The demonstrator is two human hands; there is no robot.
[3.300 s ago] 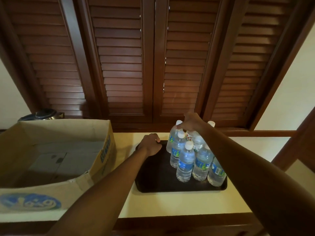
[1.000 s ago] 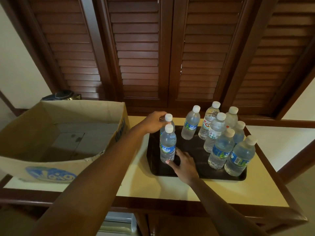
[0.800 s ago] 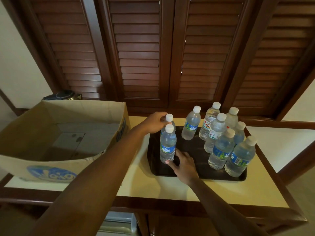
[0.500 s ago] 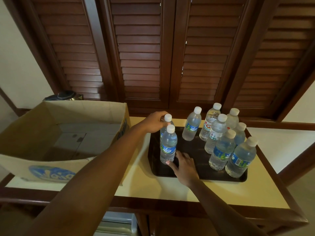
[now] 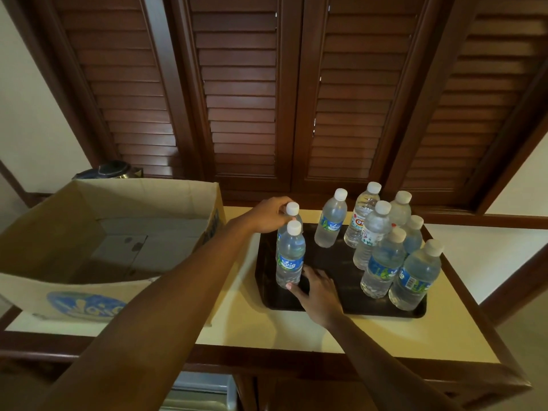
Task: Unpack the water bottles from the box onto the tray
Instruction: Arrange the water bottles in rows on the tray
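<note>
Several clear water bottles with white caps stand upright on the dark tray (image 5: 332,308). My left hand (image 5: 268,216) grips the neck of the rear left bottle (image 5: 293,209), which is mostly hidden behind the front left bottle (image 5: 290,256). My right hand (image 5: 315,287) rests on the tray with its fingers spread, the fingertips touching the base of the front left bottle. One bottle (image 5: 330,222) stands alone mid-tray, and a cluster (image 5: 382,247) fills the right side. The open cardboard box (image 5: 89,304) to the left shows only its bare bottom.
The tray and box sit on a cream counter (image 5: 267,327) with a dark wood edge. Dark louvred shutters (image 5: 243,99) rise right behind the counter. A dark kettle-like object (image 5: 108,170) stands behind the box. A pale appliance (image 5: 201,393) shows under the counter.
Since 3.3 s ago two bottles have been set apart at the tray's left and the cluster spread out. Over the last second both hands stay almost still on the two left bottles.
</note>
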